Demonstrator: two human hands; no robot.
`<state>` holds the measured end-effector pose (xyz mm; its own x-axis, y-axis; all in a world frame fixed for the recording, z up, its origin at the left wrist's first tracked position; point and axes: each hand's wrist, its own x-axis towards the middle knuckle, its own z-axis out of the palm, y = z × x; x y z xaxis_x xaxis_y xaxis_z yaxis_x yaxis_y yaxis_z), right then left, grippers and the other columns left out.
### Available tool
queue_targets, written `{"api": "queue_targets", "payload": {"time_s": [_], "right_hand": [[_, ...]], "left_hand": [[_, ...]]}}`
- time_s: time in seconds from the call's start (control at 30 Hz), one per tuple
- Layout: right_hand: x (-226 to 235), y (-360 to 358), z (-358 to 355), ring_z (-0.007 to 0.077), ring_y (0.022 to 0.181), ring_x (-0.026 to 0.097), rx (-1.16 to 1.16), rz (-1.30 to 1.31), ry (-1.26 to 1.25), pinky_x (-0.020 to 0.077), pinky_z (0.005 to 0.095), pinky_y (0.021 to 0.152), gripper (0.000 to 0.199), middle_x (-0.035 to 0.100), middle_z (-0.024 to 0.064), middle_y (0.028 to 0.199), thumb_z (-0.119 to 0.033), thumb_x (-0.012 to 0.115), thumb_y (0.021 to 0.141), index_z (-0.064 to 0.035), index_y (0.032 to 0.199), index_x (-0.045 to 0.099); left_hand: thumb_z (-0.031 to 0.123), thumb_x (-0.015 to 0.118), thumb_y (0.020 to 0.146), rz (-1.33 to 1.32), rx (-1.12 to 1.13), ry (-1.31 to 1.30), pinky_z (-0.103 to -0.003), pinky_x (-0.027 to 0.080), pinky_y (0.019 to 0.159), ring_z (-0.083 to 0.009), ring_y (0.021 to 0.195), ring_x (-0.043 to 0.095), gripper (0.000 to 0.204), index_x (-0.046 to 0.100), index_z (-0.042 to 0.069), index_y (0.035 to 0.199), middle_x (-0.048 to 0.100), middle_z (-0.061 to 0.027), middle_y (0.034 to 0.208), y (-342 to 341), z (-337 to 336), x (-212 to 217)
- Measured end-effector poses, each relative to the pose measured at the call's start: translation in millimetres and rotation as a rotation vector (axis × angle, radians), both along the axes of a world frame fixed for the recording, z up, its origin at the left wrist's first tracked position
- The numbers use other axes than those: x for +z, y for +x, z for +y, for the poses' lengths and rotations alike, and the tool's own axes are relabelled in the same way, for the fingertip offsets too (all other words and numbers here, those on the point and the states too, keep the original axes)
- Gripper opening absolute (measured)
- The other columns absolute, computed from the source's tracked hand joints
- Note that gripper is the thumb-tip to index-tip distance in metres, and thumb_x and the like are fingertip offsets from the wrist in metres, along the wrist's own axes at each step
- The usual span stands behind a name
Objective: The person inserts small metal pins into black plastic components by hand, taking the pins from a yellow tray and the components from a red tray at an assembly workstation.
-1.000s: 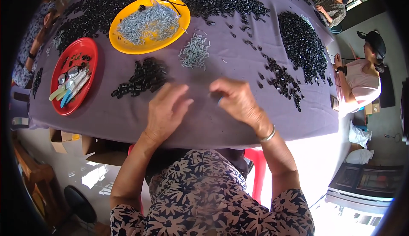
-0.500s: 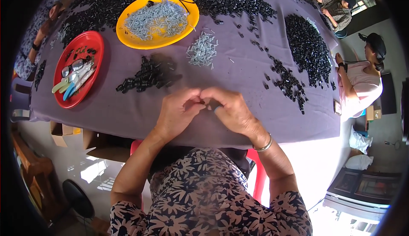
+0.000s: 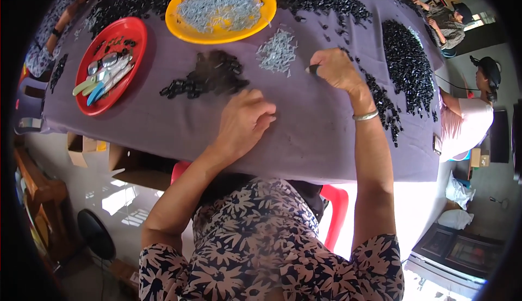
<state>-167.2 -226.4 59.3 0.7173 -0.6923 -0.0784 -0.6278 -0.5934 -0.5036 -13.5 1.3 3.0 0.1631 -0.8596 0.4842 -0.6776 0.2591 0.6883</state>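
Black parts (image 3: 224, 71) are heaped just beyond the left hand (image 3: 243, 120), silver pins (image 3: 276, 55) left of the right hand (image 3: 338, 71). Fingers are curled on both; whether anything is gripped can't be told. Single pieces are best taken from heap edges, fingertips only.

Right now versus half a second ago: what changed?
The right hand has parted from the left hand, moving forward and right, to beside the silver pile. Can't tell whether either grip took or released anything. Left hand about where it was; red plate, yellow plate, black pile in place.
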Motion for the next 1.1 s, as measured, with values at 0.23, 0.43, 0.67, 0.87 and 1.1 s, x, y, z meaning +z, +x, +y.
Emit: {"api": "queue_targets", "payload": {"time_s": [0.23,0.43,0.67,0.87,1.1], "right_hand": [[-15.4,-4.7,63.7,0.0042,0.070,0.058,0.119,-0.490,0.707,0.0462,0.0201,0.059,0.019,0.065,-0.0018,0.079,0.006,0.058,0.082,-0.0006,0.096,0.069],[-37.1,-5.3,114.9,0.0054,0.079,0.057,0.196,-0.586,0.344,0.0453,0.0213,0.069,0.021,0.062,-0.0016,0.085,0.015,0.059,0.083,-0.0011,0.094,0.066],[-26.1,-3.2,122.4,0.0138,0.072,0.061,0.219,-0.488,0.099,0.0477,0.0283,0.065,0.028,0.062,0.0027,0.083,0.017,0.060,0.074,-0.0027,0.093,0.065],[-15.4,1.1,132.5,0.0334,0.081,0.062,0.412,-0.344,-0.319,0.0533,0.0425,0.068,0.037,0.058,0.0109,0.089,0.014,0.059,0.065,-0.0042,0.098,0.061],[-12.2,2.2,131.5,0.0343,0.079,0.062,0.436,-0.316,-0.343,0.0535,0.0425,0.066,0.031,0.057,0.0110,0.086,0.012,0.057,0.069,-0.0048,0.094,0.059]], "left_hand": [[0.007,0.074,0.073,-0.039,0.027,0.062,-0.041,0.044,0.078,-0.0274,0.087,0.057,0.014,0.066,0.008,0.084,0.058,-0.0056,0.084,-0.3,-1.0,0.0],[0.007,0.074,0.072,-0.050,0.033,0.074,-0.041,0.044,0.077,-0.0266,0.086,0.056,0.013,0.065,0.008,0.081,0.056,-0.0051,0.082,-1.4,-0.9,0.3],[0.006,0.073,0.072,-0.060,0.038,0.097,-0.041,0.044,0.077,-0.0261,0.086,0.056,0.011,0.066,0.007,0.080,0.057,-0.0050,0.082,-2.6,-1.3,1.0],[0.005,0.073,0.072,-0.050,0.058,0.072,-0.040,0.043,0.076,-0.0260,0.086,0.057,0.009,0.068,0.007,0.079,0.057,-0.0052,0.082,-3.3,-2.7,-1.1],[0.004,0.073,0.071,-0.027,0.031,0.079,-0.040,0.043,0.074,-0.0265,0.084,0.057,0.011,0.067,0.005,0.080,0.057,-0.0050,0.080,0.2,-3.9,0.7]]}}
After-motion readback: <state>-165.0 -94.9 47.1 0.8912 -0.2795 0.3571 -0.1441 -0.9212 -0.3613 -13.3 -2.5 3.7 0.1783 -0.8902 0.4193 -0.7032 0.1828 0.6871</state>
